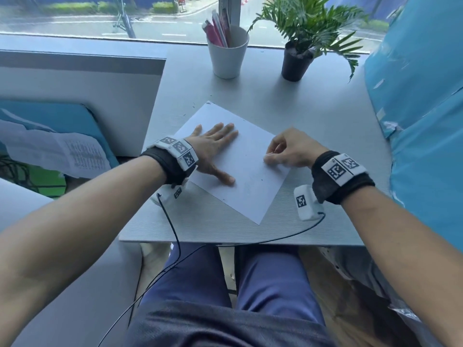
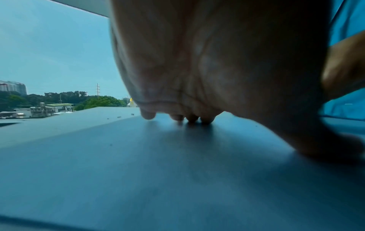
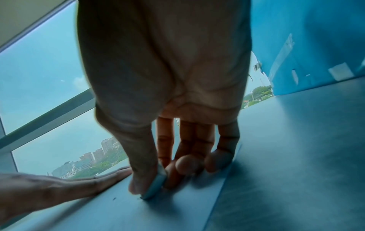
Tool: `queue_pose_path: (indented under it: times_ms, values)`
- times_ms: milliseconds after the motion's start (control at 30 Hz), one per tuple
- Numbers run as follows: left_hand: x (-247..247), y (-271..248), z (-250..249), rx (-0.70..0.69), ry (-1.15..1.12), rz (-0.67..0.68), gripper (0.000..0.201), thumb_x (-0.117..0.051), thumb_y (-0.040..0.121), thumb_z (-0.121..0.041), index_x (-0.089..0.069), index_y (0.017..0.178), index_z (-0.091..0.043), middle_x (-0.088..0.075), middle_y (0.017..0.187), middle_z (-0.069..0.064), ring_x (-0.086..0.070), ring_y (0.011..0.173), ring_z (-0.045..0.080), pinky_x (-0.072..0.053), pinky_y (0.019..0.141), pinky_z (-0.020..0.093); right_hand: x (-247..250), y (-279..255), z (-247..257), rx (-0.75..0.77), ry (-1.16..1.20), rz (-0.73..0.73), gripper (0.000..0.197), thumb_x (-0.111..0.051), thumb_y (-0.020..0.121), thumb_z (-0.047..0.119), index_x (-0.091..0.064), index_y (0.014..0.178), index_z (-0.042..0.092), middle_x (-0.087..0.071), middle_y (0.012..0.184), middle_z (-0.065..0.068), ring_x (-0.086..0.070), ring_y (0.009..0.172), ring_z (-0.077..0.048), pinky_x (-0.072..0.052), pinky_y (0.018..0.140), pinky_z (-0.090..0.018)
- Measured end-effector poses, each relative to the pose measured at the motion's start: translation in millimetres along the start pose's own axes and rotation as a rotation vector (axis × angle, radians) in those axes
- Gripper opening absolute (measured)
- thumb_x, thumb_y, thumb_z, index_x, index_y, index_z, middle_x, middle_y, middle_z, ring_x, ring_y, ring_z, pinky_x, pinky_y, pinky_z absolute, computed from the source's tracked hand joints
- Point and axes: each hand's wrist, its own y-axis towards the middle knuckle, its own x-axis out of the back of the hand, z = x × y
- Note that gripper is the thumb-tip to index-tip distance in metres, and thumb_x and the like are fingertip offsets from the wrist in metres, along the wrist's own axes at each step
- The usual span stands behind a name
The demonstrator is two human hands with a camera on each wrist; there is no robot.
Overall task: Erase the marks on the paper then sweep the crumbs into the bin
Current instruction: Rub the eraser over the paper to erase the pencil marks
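Observation:
A white sheet of paper (image 1: 250,176) lies slanted on the grey table (image 1: 313,116). My left hand (image 1: 213,151) rests flat on the sheet's left part with fingers straight; in the left wrist view its fingertips (image 2: 177,117) touch the paper (image 2: 158,171). My right hand (image 1: 270,156) pinches a small white eraser (image 3: 156,186) between thumb and forefinger, with its tip on the paper (image 3: 138,211) near the right edge. A faint grey smudge (image 1: 249,189) and a dark speck (image 1: 261,179) show on the sheet. Dark crumbs (image 1: 194,105) lie off its far corner.
A white cup of pens (image 1: 228,56) and a potted plant (image 1: 298,58) stand at the table's far side by the window. A blue plastic-wrapped bulk (image 1: 426,121) borders the right edge. A white partition (image 1: 82,96) and loose printed papers (image 1: 62,154) are to the left.

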Motion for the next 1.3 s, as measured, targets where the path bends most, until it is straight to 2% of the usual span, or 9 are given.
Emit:
queue_pose_path:
  times_ms: [133, 267, 333, 400, 600, 767, 967, 1100, 1300]
  values:
    - [2.4, -17.0, -8.8, 0.129, 0.154, -0.093, 0.114, -0.03, 0.08, -0.085, 0.005, 0.157, -0.009, 0.016, 0.164, 0.006, 0.013, 0.152, 0.02, 0.009, 0.121, 0.051, 2.8, 1.9, 2.9, -0.001, -0.033, 0.01, 0.014, -0.079, 0.077, 0.031, -0.073, 0.082, 0.02, -0.068, 0.08, 0.004, -0.058, 0.068, -0.007, -0.043, 0.068, -0.022]
    - [-21.8, -47.3, -49.2, -0.369, 0.138, -0.032, 0.097, -0.023, 0.086, -0.078, 0.006, 0.158, -0.02, 0.019, 0.163, -0.003, 0.018, 0.15, 0.014, 0.013, 0.12, 0.041, 2.5, 2.5, 4.8, 0.02, -0.056, 0.019, 0.012, -0.078, 0.077, 0.028, -0.075, 0.084, 0.019, -0.068, 0.08, 0.002, -0.058, 0.073, -0.012, -0.042, 0.069, -0.021]
    - [-37.1, -52.0, -62.9, -0.504, 0.114, 0.045, 0.091, -0.03, 0.089, -0.074, 0.005, 0.158, -0.027, 0.017, 0.163, -0.008, 0.018, 0.149, 0.011, 0.013, 0.118, 0.037, 2.7, 1.6, 5.7, 0.027, -0.056, 0.015, 0.012, -0.079, 0.076, 0.027, -0.075, 0.084, 0.019, -0.068, 0.082, 0.0, -0.058, 0.077, -0.014, -0.043, 0.072, -0.023]
    - [-36.8, -46.8, -56.0, -0.456, 0.08, 0.046, 0.088, -0.031, 0.09, -0.072, 0.006, 0.158, -0.03, 0.018, 0.163, -0.01, 0.018, 0.149, 0.01, 0.012, 0.119, 0.039, 3.1, 1.0, 6.5, 0.029, -0.055, 0.014, 0.012, -0.079, 0.076, 0.027, -0.075, 0.084, 0.018, -0.068, 0.08, 0.001, -0.058, 0.075, -0.014, -0.042, 0.071, -0.023]
    - [-4.7, -26.0, -2.8, 0.04, 0.041, -0.05, 0.11, -0.026, 0.078, -0.085, 0.014, 0.156, -0.018, 0.021, 0.163, -0.002, 0.013, 0.151, 0.016, 0.003, 0.122, 0.049, 1.7, -0.8, 6.6, 0.002, -0.041, -0.001, 0.013, -0.079, 0.075, 0.029, -0.074, 0.082, 0.019, -0.068, 0.081, 0.002, -0.06, 0.076, -0.013, -0.041, 0.068, -0.021]
    - [-14.9, -36.2, -15.1, -0.056, -0.086, -0.038, 0.116, -0.054, 0.073, -0.081, 0.011, 0.156, -0.033, 0.021, 0.162, -0.007, 0.016, 0.15, 0.017, 0.003, 0.119, 0.059, -3.1, -0.7, 15.7, 0.002, -0.159, -0.054, 0.011, -0.079, 0.075, 0.022, -0.074, 0.082, 0.015, -0.07, 0.084, 0.0, -0.064, 0.084, -0.016, -0.046, 0.071, -0.023]
    - [-19.8, -28.1, -12.4, -0.009, -0.142, -0.037, 0.131, -0.069, 0.061, -0.08, 0.009, 0.156, -0.035, 0.02, 0.163, -0.009, 0.019, 0.15, 0.015, 0.008, 0.118, 0.059, -16.6, 2.1, 44.7, 0.13, -0.059, -0.117, 0.013, -0.08, 0.073, 0.023, -0.075, 0.08, 0.012, -0.068, 0.075, 0.001, -0.059, 0.068, -0.009, -0.041, 0.06, -0.016]
    - [-20.8, -24.5, -9.7, 0.006, -0.134, -0.026, 0.137, -0.069, 0.057, -0.083, 0.013, 0.156, -0.033, 0.023, 0.162, -0.009, 0.022, 0.149, 0.014, 0.01, 0.118, 0.058, -25.2, 8.4, 47.9, 0.098, -0.05, -0.248, 0.01, -0.076, 0.074, 0.021, -0.077, 0.079, 0.012, -0.066, 0.073, 0.002, -0.065, 0.078, -0.016, -0.048, 0.074, -0.021]
    - [-22.5, -23.8, -9.7, 0.016, -0.145, -0.022, 0.143, -0.069, 0.055, -0.084, 0.015, 0.156, -0.027, 0.025, 0.161, -0.01, 0.024, 0.148, 0.012, 0.012, 0.117, 0.057, -47.3, -18.2, 52.6, 0.194, -0.015, -0.068, 0.011, -0.077, 0.074, 0.025, -0.077, 0.079, 0.015, -0.068, 0.074, 0.003, -0.062, 0.071, -0.009, -0.047, 0.066, -0.016]
